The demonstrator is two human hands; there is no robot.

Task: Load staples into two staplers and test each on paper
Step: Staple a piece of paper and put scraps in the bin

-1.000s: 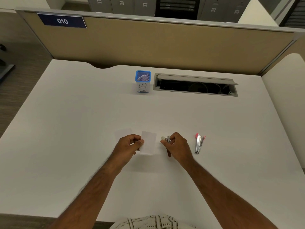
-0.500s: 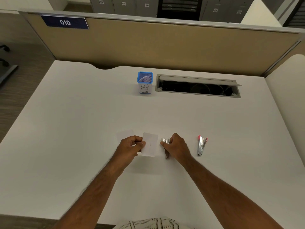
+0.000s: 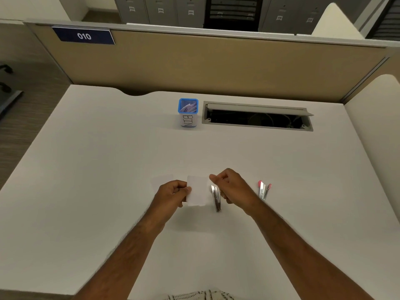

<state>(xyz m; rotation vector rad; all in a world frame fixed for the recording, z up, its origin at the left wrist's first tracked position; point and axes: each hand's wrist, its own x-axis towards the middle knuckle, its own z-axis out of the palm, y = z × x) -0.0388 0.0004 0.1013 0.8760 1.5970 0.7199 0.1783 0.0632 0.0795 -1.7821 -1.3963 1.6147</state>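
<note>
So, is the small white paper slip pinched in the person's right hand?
No, the left hand pinches the small white paper slip; the right hand is beside it.

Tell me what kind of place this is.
Most likely an office cubicle: a white desk with a cable tray, a partition wall carrying a "010" sign, and grey numbered filing cabinets behind it.

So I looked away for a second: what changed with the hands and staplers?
The right hand let go of the silver stapler, which now lies on the desk, and lifted slightly. The left hand keeps pinching the paper slip. The pink stapler and blue bin stayed put.
</note>
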